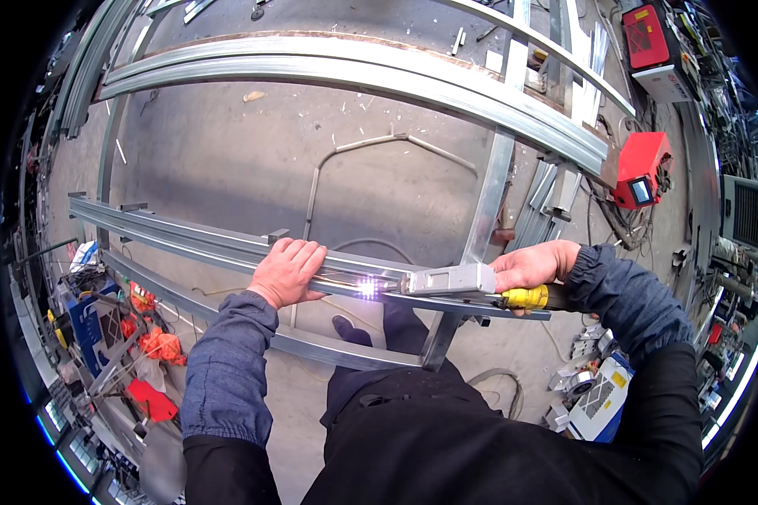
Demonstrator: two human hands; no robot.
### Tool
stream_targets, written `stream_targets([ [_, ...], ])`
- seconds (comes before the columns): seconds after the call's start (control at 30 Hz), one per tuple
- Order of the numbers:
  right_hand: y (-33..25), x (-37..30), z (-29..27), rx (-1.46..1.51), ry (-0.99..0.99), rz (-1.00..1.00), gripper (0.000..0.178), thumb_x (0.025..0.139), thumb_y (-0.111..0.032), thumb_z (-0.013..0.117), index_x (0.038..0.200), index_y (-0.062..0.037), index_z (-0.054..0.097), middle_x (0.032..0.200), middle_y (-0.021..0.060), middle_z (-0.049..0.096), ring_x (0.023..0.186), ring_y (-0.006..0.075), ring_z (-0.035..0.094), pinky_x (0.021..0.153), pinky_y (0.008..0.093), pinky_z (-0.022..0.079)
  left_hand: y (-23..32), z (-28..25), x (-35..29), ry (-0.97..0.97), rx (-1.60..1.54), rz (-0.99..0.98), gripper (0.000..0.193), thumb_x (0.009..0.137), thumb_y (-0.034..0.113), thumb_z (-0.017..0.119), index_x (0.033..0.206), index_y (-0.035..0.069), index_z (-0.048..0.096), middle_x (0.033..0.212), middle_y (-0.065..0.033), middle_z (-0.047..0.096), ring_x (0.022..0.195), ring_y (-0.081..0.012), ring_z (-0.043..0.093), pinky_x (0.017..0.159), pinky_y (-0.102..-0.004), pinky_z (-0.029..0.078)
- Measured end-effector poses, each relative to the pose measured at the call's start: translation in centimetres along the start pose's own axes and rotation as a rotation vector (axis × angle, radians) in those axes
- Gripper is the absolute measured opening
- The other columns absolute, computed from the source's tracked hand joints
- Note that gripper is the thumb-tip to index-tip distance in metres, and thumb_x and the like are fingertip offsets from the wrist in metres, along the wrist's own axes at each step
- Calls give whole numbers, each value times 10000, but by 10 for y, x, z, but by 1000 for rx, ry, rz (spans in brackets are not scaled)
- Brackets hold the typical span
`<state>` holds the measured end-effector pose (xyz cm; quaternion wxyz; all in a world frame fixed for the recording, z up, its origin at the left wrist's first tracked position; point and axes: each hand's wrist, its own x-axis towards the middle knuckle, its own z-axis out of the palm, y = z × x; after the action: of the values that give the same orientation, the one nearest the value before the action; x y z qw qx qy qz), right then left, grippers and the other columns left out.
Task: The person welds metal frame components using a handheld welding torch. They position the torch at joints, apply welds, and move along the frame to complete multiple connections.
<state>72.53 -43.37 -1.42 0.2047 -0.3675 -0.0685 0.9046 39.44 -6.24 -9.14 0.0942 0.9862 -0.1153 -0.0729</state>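
A long silvery metal rail runs across in front of me, part of a metal frame. My left hand is closed over it left of centre, fingers on the far side. To the right, my right hand grips a grey, box-shaped welding gun lying nearly level along the rail, its nozzle pointing left. Yellow wrapping and a dark sleeve surround its rear end, below the hand. A bright violet-white light glows at the nozzle's tip, between both hands. The glare hides the metal there.
Beyond lies another long metal rail, joined by a crossbar. A red machine with a screen stands at right, another red machine farther back. A blue-and-white machine sits lower right; orange cloth lies left. Hoses cross the floor.
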Motion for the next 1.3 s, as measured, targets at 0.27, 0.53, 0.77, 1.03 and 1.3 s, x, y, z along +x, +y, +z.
stream_targets([
  [0.27,14,-12,24,-18,97,-43,434,1122,-444,616,1346,-74,578,948,77,692,723,199,717,632,357,599,0,0,-5,17,1,5,929,655,571,907,1380,79,602,1312,-77,649,1189,-260,628,1095,-463,459],
  [0.53,109,-49,131,217,367,-477,403,1067,-305,705,1333,-15,619,1044,99,689,825,232,726,714,384,610,9,-8,-8,57,-29,11,860,682,528,905,1330,51,603,1243,-96,656,1153,-285,630,1052,-444,475],
  [0.77,218,-13,286,399,868,-759,426,1092,-200,637,1491,-68,565,1117,64,694,879,179,716,784,355,615,22,-11,-15,71,-48,8,877,679,490,937,1348,55,573,1277,-102,648,1205,-296,617,1069,-443,463],
  [1.03,334,34,396,254,1358,-1061,614,1142,-317,598,1667,-85,379,1236,63,678,1045,142,660,893,346,590,50,-18,-25,150,-88,24,952,704,408,946,1479,43,531,1400,-144,599,1326,-337,560,1164,-467,417],
  [1.3,348,6,392,13,1503,-704,605,1151,-340,570,1680,-94,410,1287,69,691,1058,142,659,957,328,550,215,-36,48,230,-186,307,616,794,313,883,1367,169,705,1560,-198,510,1468,-396,459,1244,-527,356],
])
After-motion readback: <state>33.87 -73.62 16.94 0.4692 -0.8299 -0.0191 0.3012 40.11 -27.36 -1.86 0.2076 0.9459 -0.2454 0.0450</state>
